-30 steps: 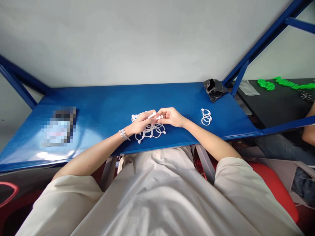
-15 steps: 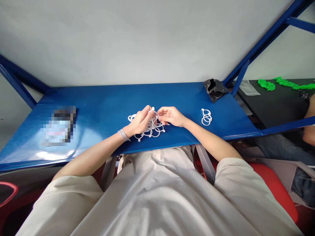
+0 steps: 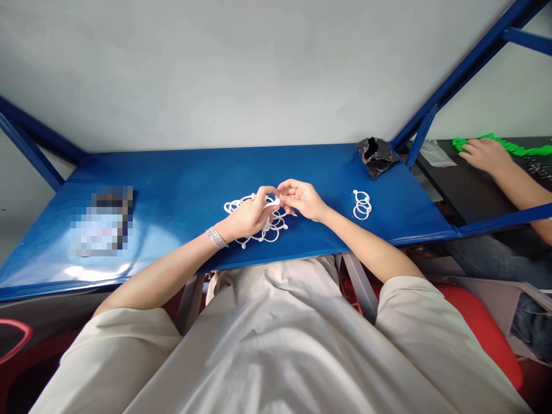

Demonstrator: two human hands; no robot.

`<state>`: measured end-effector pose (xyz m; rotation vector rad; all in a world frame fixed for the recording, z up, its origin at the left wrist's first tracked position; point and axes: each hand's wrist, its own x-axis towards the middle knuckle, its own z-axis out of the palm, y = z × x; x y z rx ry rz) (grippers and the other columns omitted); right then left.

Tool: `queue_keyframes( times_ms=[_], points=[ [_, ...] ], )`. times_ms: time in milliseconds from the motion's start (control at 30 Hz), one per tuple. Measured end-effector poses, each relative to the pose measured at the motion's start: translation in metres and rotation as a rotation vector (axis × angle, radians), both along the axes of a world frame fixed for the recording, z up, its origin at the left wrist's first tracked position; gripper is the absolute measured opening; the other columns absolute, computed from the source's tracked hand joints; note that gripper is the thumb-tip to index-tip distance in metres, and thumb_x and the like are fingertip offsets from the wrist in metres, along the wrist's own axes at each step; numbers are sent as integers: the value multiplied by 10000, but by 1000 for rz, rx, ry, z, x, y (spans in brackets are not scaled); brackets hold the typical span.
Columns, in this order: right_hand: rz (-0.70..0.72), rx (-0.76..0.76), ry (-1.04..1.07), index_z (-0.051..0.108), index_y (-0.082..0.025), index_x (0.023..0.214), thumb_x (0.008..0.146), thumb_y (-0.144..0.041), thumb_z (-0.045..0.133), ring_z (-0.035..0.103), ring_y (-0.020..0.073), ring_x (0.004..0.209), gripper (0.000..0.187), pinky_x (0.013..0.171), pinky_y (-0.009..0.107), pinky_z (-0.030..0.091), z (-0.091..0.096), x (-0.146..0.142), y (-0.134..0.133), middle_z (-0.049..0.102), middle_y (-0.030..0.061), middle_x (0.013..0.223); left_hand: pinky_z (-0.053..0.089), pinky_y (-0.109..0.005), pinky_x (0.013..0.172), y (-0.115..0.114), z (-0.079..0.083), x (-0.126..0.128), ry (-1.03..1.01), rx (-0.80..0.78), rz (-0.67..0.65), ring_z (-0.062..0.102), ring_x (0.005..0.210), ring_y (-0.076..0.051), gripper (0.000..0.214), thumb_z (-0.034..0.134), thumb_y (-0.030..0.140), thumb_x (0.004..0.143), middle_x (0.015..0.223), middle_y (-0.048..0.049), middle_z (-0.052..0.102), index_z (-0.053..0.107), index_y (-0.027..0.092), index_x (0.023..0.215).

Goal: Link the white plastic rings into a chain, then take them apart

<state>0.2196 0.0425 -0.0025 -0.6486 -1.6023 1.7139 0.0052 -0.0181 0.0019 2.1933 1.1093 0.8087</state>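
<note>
**Two-handed pinch over white plastic**

Head view: the left hand and right hand grip a peg of tangled white plastic rings, which lie mid-way along the blue surface. A small stack of rings sits well right. A co-worker's hand touches green pieces.

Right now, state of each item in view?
ring tangle: loose, linked loops
left hand: pinching ring tangle
right hand: pinching ring tangle
ring stack: bundled, untouched
black bag: crumpled, mouth open
co-worker's hand: resting on green strip
green strip: partly covered
</note>
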Motion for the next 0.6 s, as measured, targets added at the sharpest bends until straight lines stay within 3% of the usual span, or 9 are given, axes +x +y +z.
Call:
queue_keyframes(
  times_ms=[167, 267, 467, 600],
  points=[
    [-68, -69, 105, 713, -171, 1143, 797, -509, 912, 632, 125, 622, 523, 521, 250, 513, 10, 4, 1, 682, -7, 776, 538, -349, 676, 0, -1, 2, 34, 27, -7, 701, 609, -227, 577, 443, 354, 1097, 706, -23, 694, 282, 134, 1605],
    [-67, -100, 157, 737, -172, 1136, 783, -492, 927, 657, 138, 679, 513, 565, 258, 559, 13, 5, 1, 693, -1, 782, 552, -351, 719, 0, 1, 3, 36, 28, -14, 700, 629, -215, 590, 407, 349, 1109, 721, -17, 704, 248, 138, 1636],
    [-80, -113, 197, 735, -168, 1030, 756, -469, 957, 674, 141, 691, 464, 605, 277, 611, 14, 4, 1, 699, -2, 778, 556, -349, 773, 1, 2, 3, 0, 87, 0, 698, 697, -189, 506, 364, 353, 1128, 880, -49, 744, 340, 175, 1601],
    [-89, -93, 180, 715, -170, 1013, 758, -469, 958, 679, 145, 681, 462, 587, 277, 612, 15, 4, 0, 699, -5, 763, 558, -377, 862, -1, 4, 4, -3, 226, 82, 720, 872, -214, 455, 472, 361, 1093, 1039, -91, 753, 491, 184, 1511]
  ],
)
